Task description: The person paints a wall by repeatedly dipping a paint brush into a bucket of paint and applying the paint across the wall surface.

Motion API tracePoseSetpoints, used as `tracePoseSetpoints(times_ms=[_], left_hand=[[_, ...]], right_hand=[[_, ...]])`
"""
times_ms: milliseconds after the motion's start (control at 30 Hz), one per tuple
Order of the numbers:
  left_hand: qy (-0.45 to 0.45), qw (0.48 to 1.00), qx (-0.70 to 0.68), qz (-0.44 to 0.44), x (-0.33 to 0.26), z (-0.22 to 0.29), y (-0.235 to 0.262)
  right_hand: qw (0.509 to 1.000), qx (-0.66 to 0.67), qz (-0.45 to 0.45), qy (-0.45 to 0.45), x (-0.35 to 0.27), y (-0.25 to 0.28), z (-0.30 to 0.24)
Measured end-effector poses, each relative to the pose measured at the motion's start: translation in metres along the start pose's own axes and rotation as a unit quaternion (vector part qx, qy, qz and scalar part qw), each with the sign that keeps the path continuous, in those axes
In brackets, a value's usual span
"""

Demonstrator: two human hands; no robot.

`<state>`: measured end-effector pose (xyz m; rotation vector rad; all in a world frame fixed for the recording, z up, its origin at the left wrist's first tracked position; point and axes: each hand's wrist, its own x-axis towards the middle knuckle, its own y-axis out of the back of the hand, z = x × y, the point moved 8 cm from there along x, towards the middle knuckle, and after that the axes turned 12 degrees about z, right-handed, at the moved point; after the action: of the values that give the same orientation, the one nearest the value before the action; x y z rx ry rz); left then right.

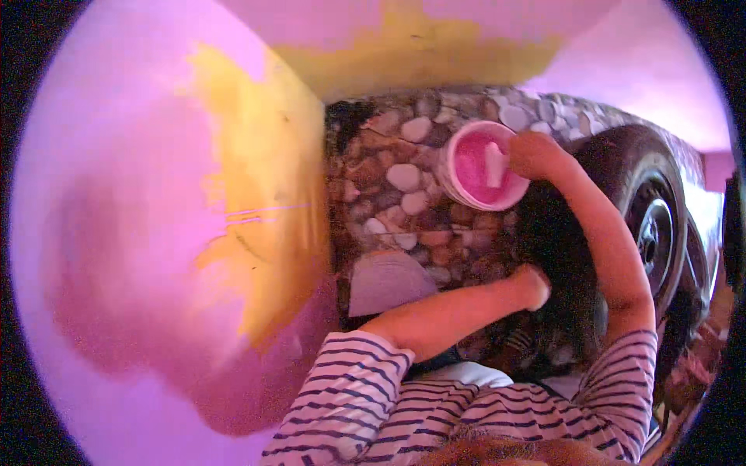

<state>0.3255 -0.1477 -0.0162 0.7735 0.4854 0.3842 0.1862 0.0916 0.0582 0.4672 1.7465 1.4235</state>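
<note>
A white bucket (pixel 444 175) of pink paint (pixel 472 167) stands on the floor ahead of me. My right hand (pixel 536 155) is closed at its right rim. Right beside those fingers, inside the bucket, a short white oblong tool (pixel 495 165) shows over the paint; its handle is hidden, and its exact kind is unclear. Nearer to me, my left hand (pixel 533 286) is closed in front of a dark area, below the bucket in the view. Whatever it may hold cannot be made out.
The left wall (pixel 264 194) and far wall (pixel 420 54) show pink over yellow patches. A tyre (pixel 622 155) on a dark wheel stands close to my right arm. Stone-patterned flooring (pixel 404 177) surrounds the bucket; a pale grey rounded shape (pixel 388 283) lies near my left forearm.
</note>
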Motion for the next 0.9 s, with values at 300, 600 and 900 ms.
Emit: tracePoseSetpoints(times_ms=[300,600,900], left_hand=[[-0.025,0.998,-0.018,-0.045,-0.011,-0.001,0.009],[-0.022,1.0,-0.013,0.008,-0.007,0.007,0.013],[0.0,0.998,-0.001,-0.068,0.01,0.0,0.005]], right_hand=[[0.979,0.192,0.03,0.061,-0.032,0.031,0.049],[0.936,0.348,0.033,-0.043,-0.02,0.122,0.003],[0.869,0.466,0.147,0.079,0.106,0.123,-0.145]])
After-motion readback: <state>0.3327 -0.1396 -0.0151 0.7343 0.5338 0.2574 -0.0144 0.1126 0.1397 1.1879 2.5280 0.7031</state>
